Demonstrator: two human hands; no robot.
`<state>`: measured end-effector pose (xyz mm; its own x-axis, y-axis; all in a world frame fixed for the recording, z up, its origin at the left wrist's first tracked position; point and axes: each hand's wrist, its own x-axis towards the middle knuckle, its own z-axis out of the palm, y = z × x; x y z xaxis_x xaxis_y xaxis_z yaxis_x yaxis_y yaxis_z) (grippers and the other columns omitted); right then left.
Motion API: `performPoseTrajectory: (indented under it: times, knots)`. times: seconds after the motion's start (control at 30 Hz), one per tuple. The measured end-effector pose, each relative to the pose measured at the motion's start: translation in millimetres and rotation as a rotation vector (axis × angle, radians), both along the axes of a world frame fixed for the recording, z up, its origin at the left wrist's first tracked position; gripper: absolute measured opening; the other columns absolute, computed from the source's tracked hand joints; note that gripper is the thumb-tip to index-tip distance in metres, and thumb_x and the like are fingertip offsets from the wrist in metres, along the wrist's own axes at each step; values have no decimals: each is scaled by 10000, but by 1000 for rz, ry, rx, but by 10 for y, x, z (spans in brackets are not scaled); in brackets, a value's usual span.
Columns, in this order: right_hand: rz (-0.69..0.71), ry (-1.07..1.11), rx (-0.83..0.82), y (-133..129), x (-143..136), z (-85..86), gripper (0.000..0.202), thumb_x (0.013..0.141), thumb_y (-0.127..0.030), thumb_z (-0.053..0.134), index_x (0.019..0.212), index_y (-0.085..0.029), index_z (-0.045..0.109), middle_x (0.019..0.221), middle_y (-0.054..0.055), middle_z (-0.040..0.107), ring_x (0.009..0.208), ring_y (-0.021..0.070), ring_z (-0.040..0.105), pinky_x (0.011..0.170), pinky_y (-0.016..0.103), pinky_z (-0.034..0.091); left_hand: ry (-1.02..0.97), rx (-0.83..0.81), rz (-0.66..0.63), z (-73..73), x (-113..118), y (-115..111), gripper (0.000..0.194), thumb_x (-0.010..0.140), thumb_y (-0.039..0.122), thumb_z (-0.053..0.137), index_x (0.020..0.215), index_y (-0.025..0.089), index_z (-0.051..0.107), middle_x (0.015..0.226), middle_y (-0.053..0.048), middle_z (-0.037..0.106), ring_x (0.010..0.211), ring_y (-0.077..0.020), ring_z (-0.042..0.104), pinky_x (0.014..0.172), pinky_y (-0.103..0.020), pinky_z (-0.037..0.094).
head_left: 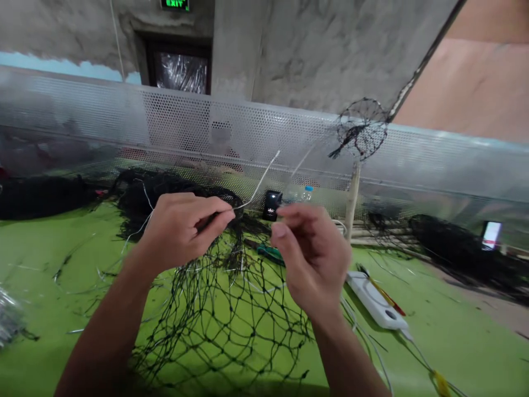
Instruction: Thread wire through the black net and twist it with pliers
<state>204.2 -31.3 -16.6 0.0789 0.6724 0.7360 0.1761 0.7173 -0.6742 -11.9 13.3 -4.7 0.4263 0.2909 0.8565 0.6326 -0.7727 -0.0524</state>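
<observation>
My left hand [185,229] pinches a thin pale wire [263,177] between thumb and forefinger. The wire's free end curves up and to the right. Across from it, my right hand [312,248] is loosely curled, thumb and forefinger a little apart, and I see nothing between them. Below both hands spreads a black knotted net [231,331], its strands gathered into a bunch behind the hands. Green-handled pliers [270,253] lie just behind my right hand, partly covered by it.
A green tabletop [450,336] holds wire scraps, a white power strip [376,300] with a yellow-and-red-handled tool, and black netting heaps [41,196]. A round net piece [362,129] tops a wooden stick. Behind stand a phone [273,205], a bottle [307,193] and a perforated panel [177,121].
</observation>
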Motion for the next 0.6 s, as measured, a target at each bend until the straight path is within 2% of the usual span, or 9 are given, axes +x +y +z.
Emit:
performPoseTrajectory:
  times: [0.1,0.17,0.3,0.37,0.47,0.53,0.6]
  knots:
    - [329,207,-307,46,33,70,309,960,-339,625,1266,-295,613,880,-8,699,490,92,543,401,249,389,50,8,68,-26,54,-23,209,1029,303,566,965,232,752,818,29,793,607,-122,613,653,-283,432]
    - [415,284,-411,82,60,106,364,949,-338,599,1308,-277,597,916,-5,688,453,71,489,364,241,332,77,-10,108,-49,79,-7,240,1044,328,537,1011,237,756,878,17,810,644,-132,657,670,-292,437]
    - [388,351,-378,100,152,154,401,910,-311,665,1307,-273,627,750,-65,559,403,43,302,355,243,234,122,-60,98,-93,104,77,266,1049,357,512,1030,243,751,707,35,748,570,-128,628,609,-285,398]
    - [394,385,-399,89,215,184,416,881,-286,700,1293,-259,648,754,-63,546,421,42,275,364,245,234,141,-75,110,-114,118,117,273,1044,354,503,1009,239,748,609,41,683,534,-135,601,578,-288,365]
    - [351,384,-377,90,288,205,411,842,-284,746,1247,-257,677,851,-22,582,550,79,427,461,247,381,184,-144,102,-138,150,152,236,1013,317,521,966,229,735,614,38,678,528,-137,591,557,-294,326]
    - [217,300,-277,131,296,169,442,832,-318,786,1255,-288,662,925,0,592,728,134,549,587,269,473,202,-211,62,-147,170,158,202,986,275,533,928,213,717,688,26,714,572,-132,617,567,-289,334]
    - [55,181,-179,212,271,90,539,813,-368,834,1302,-314,615,1005,12,592,892,174,592,700,292,507,195,-248,9,-152,188,153,189,971,248,532,902,198,700,759,7,734,629,-131,637,592,-281,361]
